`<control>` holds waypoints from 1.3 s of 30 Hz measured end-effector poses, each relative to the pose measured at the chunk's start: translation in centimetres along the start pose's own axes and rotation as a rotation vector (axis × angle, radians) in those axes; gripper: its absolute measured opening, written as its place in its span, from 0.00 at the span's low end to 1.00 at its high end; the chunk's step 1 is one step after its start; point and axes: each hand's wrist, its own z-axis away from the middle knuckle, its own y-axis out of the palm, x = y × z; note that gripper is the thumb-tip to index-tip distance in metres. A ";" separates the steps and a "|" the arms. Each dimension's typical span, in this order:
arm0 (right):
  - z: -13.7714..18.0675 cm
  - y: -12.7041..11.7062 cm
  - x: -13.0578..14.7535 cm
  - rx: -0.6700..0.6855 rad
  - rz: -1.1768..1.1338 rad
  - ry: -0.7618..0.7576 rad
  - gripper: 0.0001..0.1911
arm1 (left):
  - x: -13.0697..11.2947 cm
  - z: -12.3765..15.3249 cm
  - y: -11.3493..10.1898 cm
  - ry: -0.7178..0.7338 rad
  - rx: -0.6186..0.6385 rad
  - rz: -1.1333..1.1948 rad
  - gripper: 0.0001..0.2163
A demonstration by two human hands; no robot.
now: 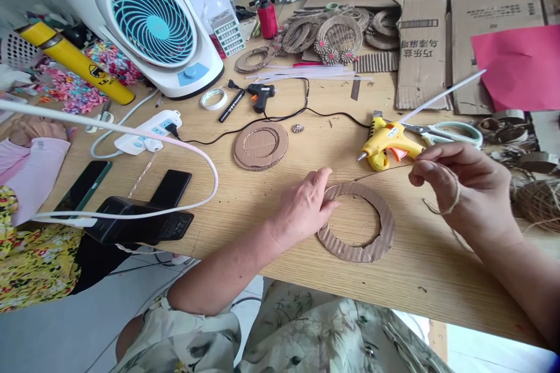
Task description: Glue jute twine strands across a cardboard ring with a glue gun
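Observation:
A corrugated cardboard ring [371, 249] lies flat on the wooden table [245, 198] near its front edge. My left hand [306, 204] rests on the ring's left rim, fingers pressed together on it. My right hand [459, 183] hovers to the right of the ring, fingers pinched on a thin jute twine [385, 170] that loops round my fingers and stretches taut toward the ring. A yellow glue gun [387, 143] with a clear stick lies just behind both hands.
A cardboard disc with ring [261, 145], black mini glue gun [261, 94], tape roll [214, 98], scissors [450, 133], twine ball [540, 201], power strip [146, 133], two phones, a desk fan [153, 23], flattened boxes and finished rings at the back. Another person sits at far left.

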 end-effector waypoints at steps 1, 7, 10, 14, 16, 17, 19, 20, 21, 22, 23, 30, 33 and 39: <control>0.1 0.0 0.1 0.003 0.005 -0.030 0.04 | 0.1 0.0 -0.1 0.008 -0.030 0.030 0.22; 1.3 1.0 -0.1 0.442 0.263 -0.456 0.15 | 0.0 -0.3 -1.6 -0.021 -0.075 0.558 0.01; 1.7 2.2 -0.4 0.680 0.437 -0.671 0.23 | -0.3 -0.5 -1.7 -0.076 0.017 0.835 0.06; 2.3 3.8 -0.6 0.747 0.557 -0.819 0.22 | -0.4 -0.6 -1.1 -0.110 0.029 0.904 0.07; 2.5 4.1 -0.6 0.768 0.581 -0.838 0.22 | -0.3 -0.7 -0.9 -0.088 -0.003 0.861 0.06; 2.5 4.1 -0.6 0.779 0.580 -0.838 0.22 | -0.2 -0.8 -0.9 -0.075 -0.020 0.841 0.05; 2.1 3.6 -0.5 0.743 0.548 -0.814 0.21 | 0.0 -0.8 -1.0 -0.055 -0.046 0.819 0.04; 1.7 3.1 -0.5 0.673 0.534 -0.790 0.20 | 0.2 -0.9 -1.1 -0.045 -0.051 0.802 0.03; 1.1 2.5 -0.7 0.568 0.526 -0.755 0.19 | 0.3 -0.9 -1.2 -0.034 -0.056 0.772 0.05; 0.3 1.8 -0.9 0.418 0.559 -0.710 0.17 | 0.4 -0.9 -1.3 -0.021 -0.062 0.732 0.07; -0.5 1.0 -1.2 0.252 0.624 -0.688 0.16 | 0.5 -0.9 -1.3 -0.007 -0.068 0.687 0.11; -4.0 -1.8 -4.7 0.125 1.093 -0.355 0.36 | 0.7 -0.8 -1.2 -0.008 -0.143 0.549 0.11; -4.0 -1.6 -5.0 0.148 1.082 -0.280 0.34 | 0.9 -0.8 -1.2 -0.010 -0.143 0.530 0.08; -4.4 -1.4 -4.6 0.147 1.033 -0.269 0.31 | 1.1 -0.6 -1.4 0.044 -0.120 0.489 0.17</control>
